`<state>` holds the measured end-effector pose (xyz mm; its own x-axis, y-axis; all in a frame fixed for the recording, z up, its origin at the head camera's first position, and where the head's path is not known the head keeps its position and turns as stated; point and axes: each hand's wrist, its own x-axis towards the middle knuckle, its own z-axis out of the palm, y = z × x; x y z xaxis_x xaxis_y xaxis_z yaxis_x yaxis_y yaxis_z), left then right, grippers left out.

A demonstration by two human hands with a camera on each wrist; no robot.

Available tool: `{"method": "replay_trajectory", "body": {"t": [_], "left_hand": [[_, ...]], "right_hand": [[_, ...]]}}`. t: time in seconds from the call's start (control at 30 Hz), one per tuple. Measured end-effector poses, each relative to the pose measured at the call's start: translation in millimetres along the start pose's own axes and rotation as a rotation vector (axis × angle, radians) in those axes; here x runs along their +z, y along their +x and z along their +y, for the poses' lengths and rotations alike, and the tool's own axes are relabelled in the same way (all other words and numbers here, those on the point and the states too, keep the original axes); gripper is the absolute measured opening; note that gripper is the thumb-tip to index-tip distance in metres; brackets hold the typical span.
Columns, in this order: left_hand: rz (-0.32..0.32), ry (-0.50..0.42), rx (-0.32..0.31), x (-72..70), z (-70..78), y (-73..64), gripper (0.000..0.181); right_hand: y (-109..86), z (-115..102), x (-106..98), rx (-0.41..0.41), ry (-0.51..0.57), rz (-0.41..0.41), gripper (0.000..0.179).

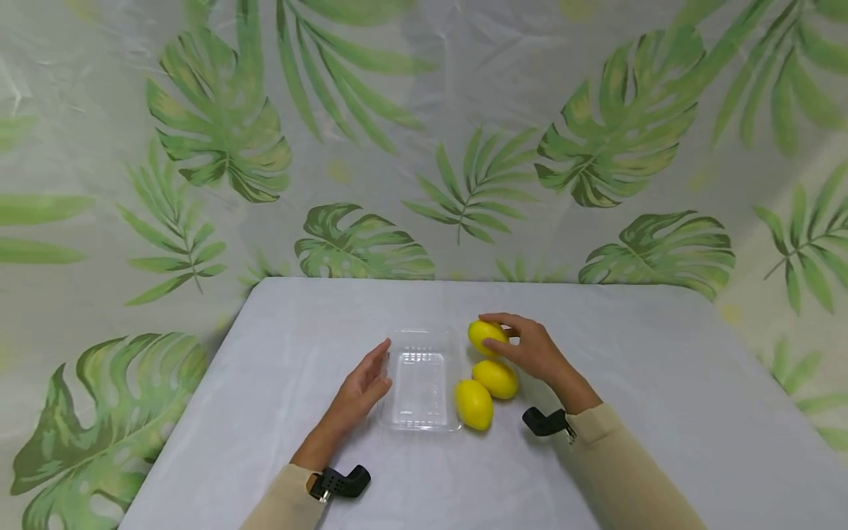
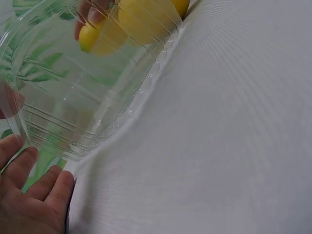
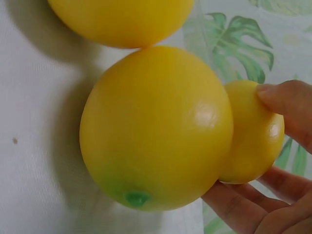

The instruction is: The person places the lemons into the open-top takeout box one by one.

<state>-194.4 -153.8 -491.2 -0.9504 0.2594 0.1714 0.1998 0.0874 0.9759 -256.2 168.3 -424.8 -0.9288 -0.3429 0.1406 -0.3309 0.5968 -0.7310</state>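
A clear plastic container (image 1: 420,386) stands on the white table, its inside bare. Along its left wall rests my left hand (image 1: 361,390), fingers loosely extended with the tips right at the side. My right hand (image 1: 530,350) grips the farthest lemon (image 1: 486,337) between thumb and fingers, near the container's far right corner. Two more lemons lie to the right of the container: a middle lemon (image 1: 496,379) and a nearer lemon (image 1: 474,405) close against the wall. In the right wrist view the middle lemon (image 3: 156,129), with a green tip, partly covers the held lemon (image 3: 253,131).
A white cloth covers the table (image 1: 318,316). Behind it hangs a leaf-patterned curtain (image 1: 477,96) that meets the table's far edge. Each wrist wears a black camera, one on the left wrist (image 1: 341,482) and one on the right (image 1: 546,422).
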Motion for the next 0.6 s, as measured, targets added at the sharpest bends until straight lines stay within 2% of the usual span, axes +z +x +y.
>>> {"method": "replay_trajectory", "body": {"t": [0.2, 0.33, 0.47, 0.6], "left_hand": [[0.004, 0.001, 0.002, 1.5, -1.0, -0.2, 0.061], [0.012, 0.001, -0.012, 1.9, 3.9, -1.9, 0.061], [-0.002, -0.015, -0.029, 2.8, 9.8, -3.2, 0.061], [0.01, 0.012, -0.016, 1.6, 10.0, -3.2, 0.061]], "right_hand": [[-3.4, -8, 1, -0.047, -0.019, 0.02, 0.045], [-1.1, -16, 4, -0.103, -0.013, 0.039, 0.046], [1.1, -21, 8, -0.115, -0.01, 0.052, 0.046], [5.9, -29, 12, -0.149, -0.015, 0.054, 0.046]]}}
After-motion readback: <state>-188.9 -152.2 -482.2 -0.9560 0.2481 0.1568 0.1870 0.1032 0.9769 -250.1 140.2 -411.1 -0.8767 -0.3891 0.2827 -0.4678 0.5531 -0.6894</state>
